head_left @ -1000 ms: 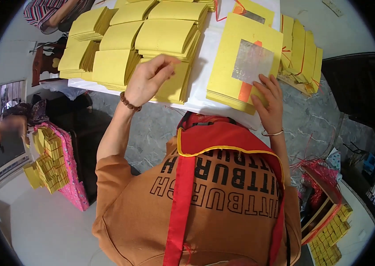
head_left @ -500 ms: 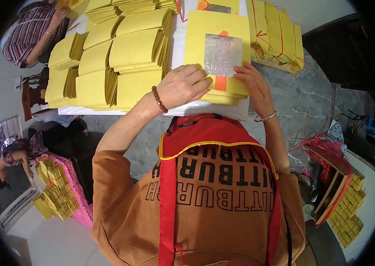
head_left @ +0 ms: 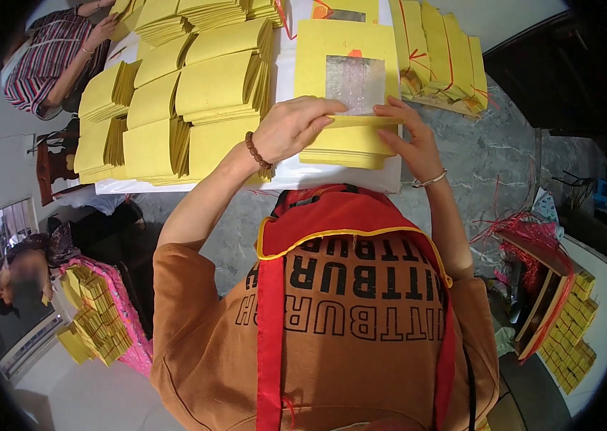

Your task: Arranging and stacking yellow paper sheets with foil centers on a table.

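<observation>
A yellow paper sheet (head_left: 311, 65) with a silver foil square (head_left: 355, 80) and a bit of orange lies on top of a stack of yellow paper (head_left: 343, 156). Its near edge is folded up over the lower part of the foil. My left hand (head_left: 296, 129), a beaded bracelet at its wrist, grips the left end of that fold, fingers bent together. At the right end, my right hand (head_left: 413, 136) pinches the fold between thumb and fingers. The left thumb is mostly hidden.
Rows of folded yellow paper bundles (head_left: 217, 82) fill the table's left. Red-tied yellow bundles (head_left: 436, 50) stand at right. Another person (head_left: 59, 61) handles yellow paper at far left; a second person (head_left: 27, 273) is by a pink-covered surface. Red strings (head_left: 526, 237) hang off a wooden rack.
The sheet's near edge has been turned up and away from me, covering the lower orange strip and part of the foil. My right thumb has come over the fold.
</observation>
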A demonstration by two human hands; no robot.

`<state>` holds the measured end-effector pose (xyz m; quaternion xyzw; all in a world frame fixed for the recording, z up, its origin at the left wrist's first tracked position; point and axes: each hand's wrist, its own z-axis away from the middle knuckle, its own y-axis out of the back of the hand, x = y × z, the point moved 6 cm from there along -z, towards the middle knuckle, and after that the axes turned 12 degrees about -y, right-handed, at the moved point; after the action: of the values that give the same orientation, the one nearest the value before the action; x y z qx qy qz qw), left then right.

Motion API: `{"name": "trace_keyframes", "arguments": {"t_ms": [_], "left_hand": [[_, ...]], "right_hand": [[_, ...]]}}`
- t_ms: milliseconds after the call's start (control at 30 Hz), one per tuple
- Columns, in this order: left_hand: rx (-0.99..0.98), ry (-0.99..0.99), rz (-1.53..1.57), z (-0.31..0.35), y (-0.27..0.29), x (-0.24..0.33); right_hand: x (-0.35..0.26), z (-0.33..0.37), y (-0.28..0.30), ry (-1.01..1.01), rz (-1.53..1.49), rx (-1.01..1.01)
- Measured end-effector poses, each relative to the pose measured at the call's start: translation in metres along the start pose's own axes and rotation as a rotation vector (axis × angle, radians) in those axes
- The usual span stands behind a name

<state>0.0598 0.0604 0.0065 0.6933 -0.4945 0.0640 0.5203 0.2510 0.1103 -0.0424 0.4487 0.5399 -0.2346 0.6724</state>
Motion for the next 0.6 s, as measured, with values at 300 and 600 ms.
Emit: {"name": "trace_keyframes", "arguments": {"t_ms": [300,600], "left_hand": [[-0.185,-0.112,0.070,0.004,-0.003,-0.004],[-0.166,0.362,0.288,0.003,0.001,-0.014]], "right_hand": [[0.000,-0.001,0.001,0.005,-0.007,0.062],[0.009,-0.002,-0.001,-0.106,-0.136,0.055]]}}
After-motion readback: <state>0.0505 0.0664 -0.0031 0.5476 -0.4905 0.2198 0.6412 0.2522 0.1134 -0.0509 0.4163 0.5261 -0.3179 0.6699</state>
